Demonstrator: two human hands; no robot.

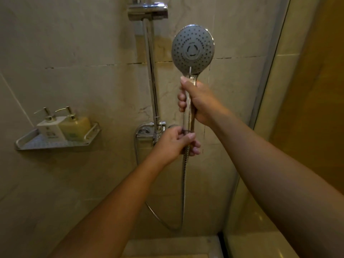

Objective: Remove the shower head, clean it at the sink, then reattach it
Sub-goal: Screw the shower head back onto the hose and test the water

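beige tiled shower stall, dimly lit. right hand (pixel 202 103) is wrapped round the chrome handle of the shower head (pixel 193 49), thumb up near the neck. it holds the head upright, grey spray face toward the camera, just right of the riser rail (pixel 151 75) and below the bracket (pixel 148 11). left hand (pixel 174 144) pinches the hose nut (pixel 187 131) at the bottom end of the handle, fingers and thumb curled round it. from there the metal hose (pixel 184 183) drops, loops low and climbs back left to the mixer valve (pixel 144 132). further left, a wall shelf (pixel 24 144) carries two pump bottles (pixel 75 126); a glass door (pixel 270 86) edges the right.

removal looks to be the step in hand: the head is out of its bracket, but the hose seems joined. the next move calls for the left hand to turn the nut while the right stops the handle from rotating, then part them without dropping the head.
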